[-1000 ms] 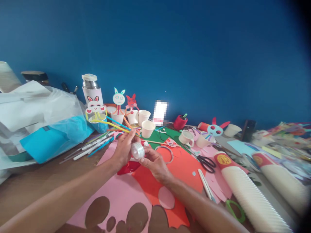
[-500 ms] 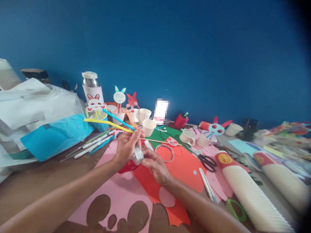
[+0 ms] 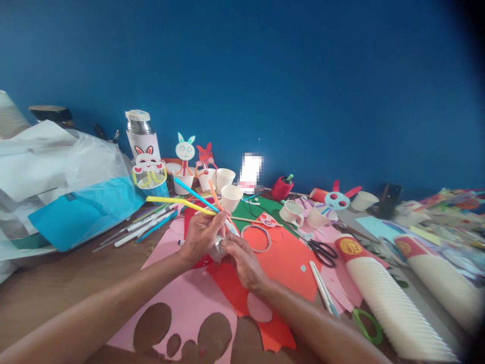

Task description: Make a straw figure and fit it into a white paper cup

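My left hand [image 3: 202,236] is closed around a yellow straw [image 3: 178,202], a blue straw [image 3: 195,193] and an orange straw [image 3: 214,194], which fan out up and to the left. Below its fingers sits a small shiny translucent roll [image 3: 216,248] that looks like clear tape, partly hidden by both hands. The fingers of my right hand [image 3: 244,260] pinch at the roll's right side. Under the hands lie red paper [image 3: 282,263] and pink paper [image 3: 178,298] with round holes cut out.
Paper cups with rabbit figures [image 3: 185,151] and plain paper cups [image 3: 231,198] stand along the blue wall. On the right lie scissors [image 3: 320,251], a cutter knife [image 3: 322,285] and long stacks of cups [image 3: 394,303]. Pens [image 3: 146,226] and a plastic bag [image 3: 94,162] occupy the left.
The straws have swung right and slightly down, with my left hand tilting. Both hands have drawn closer together, and less of the translucent roll shows between them.
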A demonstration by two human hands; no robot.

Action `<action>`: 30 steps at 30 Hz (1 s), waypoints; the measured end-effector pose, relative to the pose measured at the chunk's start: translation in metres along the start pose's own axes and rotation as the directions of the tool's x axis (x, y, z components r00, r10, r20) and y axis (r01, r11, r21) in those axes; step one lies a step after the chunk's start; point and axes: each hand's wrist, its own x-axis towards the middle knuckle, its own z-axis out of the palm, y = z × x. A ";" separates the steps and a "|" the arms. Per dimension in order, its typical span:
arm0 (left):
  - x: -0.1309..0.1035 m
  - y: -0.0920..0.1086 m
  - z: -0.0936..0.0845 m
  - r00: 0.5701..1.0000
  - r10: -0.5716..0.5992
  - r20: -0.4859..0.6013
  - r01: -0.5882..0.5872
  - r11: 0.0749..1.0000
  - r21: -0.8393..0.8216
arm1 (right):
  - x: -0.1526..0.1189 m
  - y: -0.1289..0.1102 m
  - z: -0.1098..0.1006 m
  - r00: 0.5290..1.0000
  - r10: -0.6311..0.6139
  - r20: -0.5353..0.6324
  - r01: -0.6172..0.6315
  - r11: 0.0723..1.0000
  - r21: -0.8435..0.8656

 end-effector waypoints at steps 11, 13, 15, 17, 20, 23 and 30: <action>0.008 -0.017 -0.002 0.987 -0.104 -0.121 0.084 0.984 -0.160 | 0.003 0.005 -0.005 0.992 -0.081 0.097 0.083 0.996 -0.017; 0.007 -0.016 -0.003 0.990 -0.047 -0.133 0.036 0.996 -0.088 | 0.002 0.004 -0.004 0.994 -0.062 0.093 0.063 0.998 -0.006; 0.005 -0.014 -0.003 0.991 0.000 -0.136 -0.002 1.000 -0.012 | 0.002 0.004 -0.003 0.997 -0.038 0.063 0.038 0.999 0.000; 0.002 -0.012 -0.001 0.992 0.022 -0.127 -0.016 0.999 0.046 | 0.003 0.006 -0.003 0.999 -0.009 0.032 0.009 1.000 -0.002; 0.000 -0.012 0.000 0.994 0.012 -0.107 -0.006 0.998 0.058 | 0.003 0.009 -0.004 1.000 0.000 0.018 0.001 1.000 -0.006; 0.002 -0.016 0.000 0.993 -0.038 -0.111 0.032 0.998 -0.048 | 0.005 0.011 -0.006 0.997 -0.075 0.010 0.075 0.997 0.001; 0.008 -0.020 -0.002 0.985 -0.104 -0.135 0.079 0.981 -0.177 | 0.004 0.007 -0.006 0.979 -0.174 0.103 0.173 0.985 0.014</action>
